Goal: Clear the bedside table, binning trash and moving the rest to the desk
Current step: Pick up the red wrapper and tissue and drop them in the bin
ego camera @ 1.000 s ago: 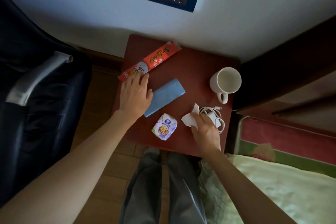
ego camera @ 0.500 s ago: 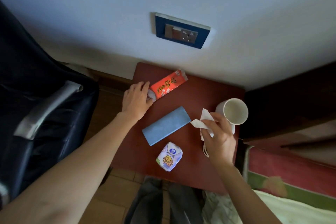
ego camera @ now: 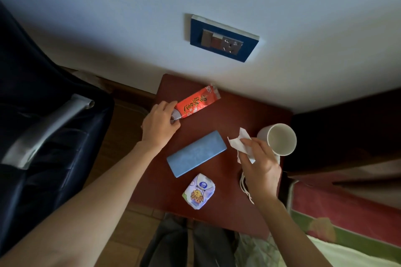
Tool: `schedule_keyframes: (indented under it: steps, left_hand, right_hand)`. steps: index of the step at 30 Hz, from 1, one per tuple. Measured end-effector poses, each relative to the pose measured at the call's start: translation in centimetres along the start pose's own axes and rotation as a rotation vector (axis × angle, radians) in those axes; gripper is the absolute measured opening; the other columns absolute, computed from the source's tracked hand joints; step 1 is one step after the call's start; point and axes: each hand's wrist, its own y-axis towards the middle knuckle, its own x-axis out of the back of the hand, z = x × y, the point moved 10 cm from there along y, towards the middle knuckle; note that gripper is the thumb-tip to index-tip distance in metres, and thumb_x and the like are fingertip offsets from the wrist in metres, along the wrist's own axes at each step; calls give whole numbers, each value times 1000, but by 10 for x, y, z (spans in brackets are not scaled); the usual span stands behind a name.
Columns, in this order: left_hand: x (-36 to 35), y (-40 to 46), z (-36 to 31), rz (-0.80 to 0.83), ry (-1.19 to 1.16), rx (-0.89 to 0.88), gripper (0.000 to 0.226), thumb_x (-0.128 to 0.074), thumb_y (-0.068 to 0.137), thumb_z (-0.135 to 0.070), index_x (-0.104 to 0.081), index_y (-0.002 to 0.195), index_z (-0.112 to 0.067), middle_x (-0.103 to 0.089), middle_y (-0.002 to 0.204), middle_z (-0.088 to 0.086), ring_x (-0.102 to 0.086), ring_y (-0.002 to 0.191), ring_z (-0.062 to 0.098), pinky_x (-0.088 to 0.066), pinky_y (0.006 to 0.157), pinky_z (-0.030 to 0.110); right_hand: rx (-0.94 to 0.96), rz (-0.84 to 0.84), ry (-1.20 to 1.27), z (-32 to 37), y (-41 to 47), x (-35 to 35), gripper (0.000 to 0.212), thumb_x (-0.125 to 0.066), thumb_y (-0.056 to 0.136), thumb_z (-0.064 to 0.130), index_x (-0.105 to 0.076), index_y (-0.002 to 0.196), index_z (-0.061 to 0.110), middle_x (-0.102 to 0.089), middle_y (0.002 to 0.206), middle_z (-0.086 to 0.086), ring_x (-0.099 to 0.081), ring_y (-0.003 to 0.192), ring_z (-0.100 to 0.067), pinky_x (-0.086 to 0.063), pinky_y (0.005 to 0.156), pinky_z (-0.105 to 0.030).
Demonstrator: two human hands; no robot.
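On the dark red bedside table (ego camera: 238, 115) my left hand (ego camera: 159, 124) grips the near end of a red snack wrapper (ego camera: 196, 103) at the table's far left. My right hand (ego camera: 260, 165) holds a crumpled white tissue (ego camera: 239, 142) just above the table, in front of a white mug (ego camera: 280, 140). A blue case (ego camera: 196, 156) lies in the middle. A small printed tissue pack (ego camera: 199, 192) lies near the front edge. A coiled white cable (ego camera: 245, 186) shows partly under my right wrist.
A dark office chair (ego camera: 43, 136) with a grey armrest stands close on the left. The white wall carries a blue socket panel (ego camera: 224, 38). A dark wooden headboard (ego camera: 347, 125) and the bed (ego camera: 347, 245) are on the right. My legs are below the table's front edge.
My left hand slid from the blue case to the snack wrapper and closed on its end. My right hand lifted the tissue off the cable, up towards the mug. The camera tilted up.
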Motion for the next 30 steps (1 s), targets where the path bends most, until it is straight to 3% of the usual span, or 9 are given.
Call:
schedule_keyframes:
  steps: [5,10,13,16,19,22,24,30]
  left_hand:
    - [31,-14,17,-90,-156,143,47,-69,76,-20,-58,121,-14,-61,101,9,-60,91,29,-49,66,39]
    - [85,-55,21,-179,-270,273,47,-69,76,-21,-58,121,-17,-61,104,6,-61,91,26,-48,70,36]
    - [122,-98,13,-228,-330,331,46,-70,76,-21,-58,120,-17,-62,106,6,-62,92,26,-51,73,37]
    - [154,-152,-2,-278,-413,388,45,-71,76,-20,-59,119,-16,-63,104,6,-63,90,24,-53,74,41]
    - [174,-216,-20,-323,-458,432,48,-73,76,-19,-58,121,-13,-63,105,8,-63,91,23,-54,75,39]
    - [189,-280,-28,-353,-477,520,50,-74,77,-20,-57,123,-11,-63,109,10,-63,96,23,-49,78,30]
    - [197,-322,-25,-376,-491,588,51,-73,77,-21,-56,124,-13,-62,112,8,-62,98,23,-51,80,33]
    - [220,-444,1,-535,-533,745,49,-71,79,-19,-56,125,-15,-62,114,8,-60,100,21,-43,81,26]
  right_hand:
    - [4,16,72,20,10,24,36,-74,74,5,-67,106,20,-66,93,6,-63,81,-17,-47,62,-28]
    - [31,-8,162,58,14,65,33,-69,73,12,-68,106,15,-68,92,2,-54,84,-10,-44,63,-25]
    - [111,36,174,87,8,85,33,-72,73,14,-66,106,18,-68,92,3,-59,81,-12,-50,63,-31]
    - [158,118,204,114,-9,103,35,-73,72,9,-67,106,15,-69,94,2,-59,84,-11,-51,65,-30]
    - [249,218,214,140,-39,118,33,-66,74,18,-68,106,11,-69,96,-1,-54,86,-9,-45,68,-22]
    - [264,358,185,153,-69,126,41,-70,73,14,-64,115,14,-69,105,0,-61,93,-15,-50,74,-29]
    - [267,455,184,159,-91,128,44,-71,76,13,-61,119,16,-68,113,1,-63,100,-18,-49,82,-31]
    - [421,620,178,197,-165,135,39,-71,79,15,-61,118,15,-67,115,0,-61,104,-21,-47,88,-34]
